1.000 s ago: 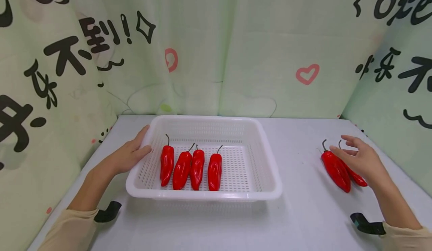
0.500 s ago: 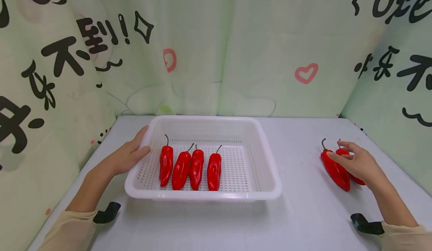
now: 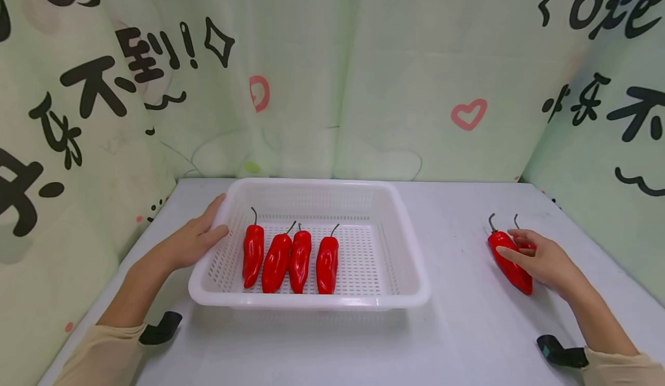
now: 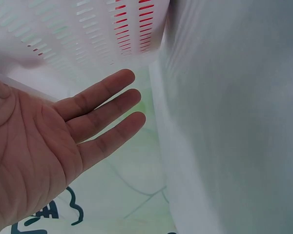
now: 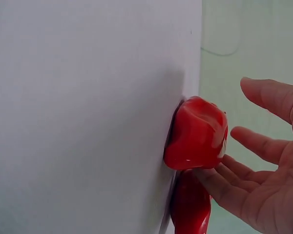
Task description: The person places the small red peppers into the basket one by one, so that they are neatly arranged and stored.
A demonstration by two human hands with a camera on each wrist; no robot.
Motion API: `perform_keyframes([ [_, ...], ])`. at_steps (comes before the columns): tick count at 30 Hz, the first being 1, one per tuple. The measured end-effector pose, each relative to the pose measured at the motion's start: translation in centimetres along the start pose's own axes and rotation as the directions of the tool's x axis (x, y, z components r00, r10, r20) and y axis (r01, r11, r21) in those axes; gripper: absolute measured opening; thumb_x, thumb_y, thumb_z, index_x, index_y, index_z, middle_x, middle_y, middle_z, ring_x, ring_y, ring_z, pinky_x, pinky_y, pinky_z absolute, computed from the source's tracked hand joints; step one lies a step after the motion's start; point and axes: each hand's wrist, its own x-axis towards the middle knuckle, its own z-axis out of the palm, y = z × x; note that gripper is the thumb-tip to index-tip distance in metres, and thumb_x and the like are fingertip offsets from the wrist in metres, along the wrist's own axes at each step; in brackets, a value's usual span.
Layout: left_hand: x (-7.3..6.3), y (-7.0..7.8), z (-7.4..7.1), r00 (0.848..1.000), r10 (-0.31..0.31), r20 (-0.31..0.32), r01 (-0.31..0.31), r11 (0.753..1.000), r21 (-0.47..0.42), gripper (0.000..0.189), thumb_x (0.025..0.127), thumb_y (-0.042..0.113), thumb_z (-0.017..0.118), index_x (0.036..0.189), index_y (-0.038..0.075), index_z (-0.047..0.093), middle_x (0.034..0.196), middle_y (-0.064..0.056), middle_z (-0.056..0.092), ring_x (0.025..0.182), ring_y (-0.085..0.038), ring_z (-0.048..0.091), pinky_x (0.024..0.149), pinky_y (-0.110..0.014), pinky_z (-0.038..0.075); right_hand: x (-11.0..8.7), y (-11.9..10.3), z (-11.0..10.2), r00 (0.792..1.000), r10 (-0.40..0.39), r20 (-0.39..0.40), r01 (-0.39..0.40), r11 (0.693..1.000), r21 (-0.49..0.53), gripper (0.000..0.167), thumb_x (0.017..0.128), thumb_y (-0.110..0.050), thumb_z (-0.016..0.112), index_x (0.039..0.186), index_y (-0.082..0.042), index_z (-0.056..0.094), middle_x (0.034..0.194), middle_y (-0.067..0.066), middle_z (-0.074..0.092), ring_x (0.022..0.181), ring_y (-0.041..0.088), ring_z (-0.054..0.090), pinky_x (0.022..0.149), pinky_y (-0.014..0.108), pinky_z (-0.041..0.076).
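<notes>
On the left, my left hand (image 3: 194, 239) rests at the side rim of a white perforated plastic basket (image 3: 358, 302). In the left wrist view, three of its fingers (image 4: 110, 109) are straight below the basket wall. Several red chili peppers (image 3: 327, 265) lie side by side inside, dark stems pointing away. On the right, my right hand (image 3: 548, 262) hovers over two more peppers on the table. The nearer pepper (image 5: 198, 134) lies between its spread thumb and fingers, with the thumb apart from it. The other pepper (image 5: 190, 204) is mostly hidden by the hand in the head view.
The white table (image 3: 457, 340) reaches back to a pale green curtain (image 3: 405, 74) with black lettering and red hearts, which also closes in both sides. Black wrist mounts (image 3: 162, 328) stick out from both beige sleeves. Bare tabletop lies between the basket and the right-hand peppers.
My right hand has moved slightly left and down onto the nearer pepper, covering more of the other one. The left hand and the basket keep their places; the whole view shifts slightly.
</notes>
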Motion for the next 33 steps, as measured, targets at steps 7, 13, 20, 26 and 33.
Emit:
perform_keyframes([
  [7, -0.1, 0.19, -0.02, 1.0, -0.007, -0.001, 0.007, 1.0, 0.006, 0.077, 0.105, 0.022, 0.048, 0.163, 0.006, 0.0, 0.123, -0.029, 0.059, 0.083, -0.021, 0.072, 0.066, -0.042, 0.064, -0.02, -0.39, 0.15, 1.0, -0.014, 0.006, 0.015, 0.999, -0.03, 0.08, 0.098, -0.033, 0.067, 0.15, 0.014, 0.028, 0.137, 0.046, 0.035, 0.12, 0.063, 0.039, 0.078, 0.055, 0.062],
  [13, -0.16, 0.16, -0.03, 1.0, -0.011, -0.002, 0.011, 1.0, 0.007, 0.077, 0.105, 0.022, 0.048, 0.163, 0.006, 0.0, 0.124, -0.03, 0.058, 0.083, -0.021, 0.072, 0.066, -0.042, 0.064, 0.08, -0.52, 0.21, 1.0, -0.001, 0.022, 0.002, 0.999, -0.042, 0.078, 0.097, -0.027, 0.069, 0.15, 0.013, 0.027, 0.136, 0.046, 0.033, 0.12, 0.063, 0.038, 0.079, 0.057, 0.061],
  [20, 0.01, 0.22, -0.06, 1.0, -0.005, 0.0, 0.005, 1.0, 0.008, 0.076, 0.105, 0.022, 0.047, 0.163, 0.006, 0.0, 0.125, -0.03, 0.057, 0.083, -0.022, 0.072, 0.067, -0.042, 0.064, 0.0, -0.35, 0.3, 1.0, -0.007, 0.03, 0.008, 0.999, -0.035, 0.076, 0.096, -0.022, 0.068, 0.15, 0.013, 0.027, 0.137, 0.046, 0.032, 0.12, 0.064, 0.037, 0.079, 0.057, 0.061],
  [26, 0.01, 0.19, -0.07, 1.0, -0.006, 0.004, 0.006, 1.0, 0.0, 0.076, 0.105, 0.022, 0.047, 0.163, 0.006, 0.0, 0.124, -0.03, 0.057, 0.084, -0.022, 0.072, 0.066, -0.042, 0.064, 0.03, -0.29, 0.36, 0.999, 0.004, 0.032, -0.002, 0.999, -0.037, 0.076, 0.097, -0.023, 0.068, 0.15, 0.012, 0.027, 0.137, 0.046, 0.033, 0.119, 0.063, 0.038, 0.078, 0.056, 0.062],
  [33, -0.1, 0.2, -0.01, 1.0, -0.016, 0.007, 0.016, 1.0, -0.003, 0.077, 0.105, 0.022, 0.048, 0.163, 0.006, -0.001, 0.124, -0.03, 0.058, 0.084, -0.023, 0.072, 0.067, -0.043, 0.064, 0.02, -0.26, 0.46, 1.0, 0.006, 0.017, -0.005, 0.999, -0.035, 0.073, 0.097, -0.021, 0.067, 0.15, 0.013, 0.029, 0.137, 0.046, 0.034, 0.119, 0.063, 0.038, 0.079, 0.056, 0.061],
])
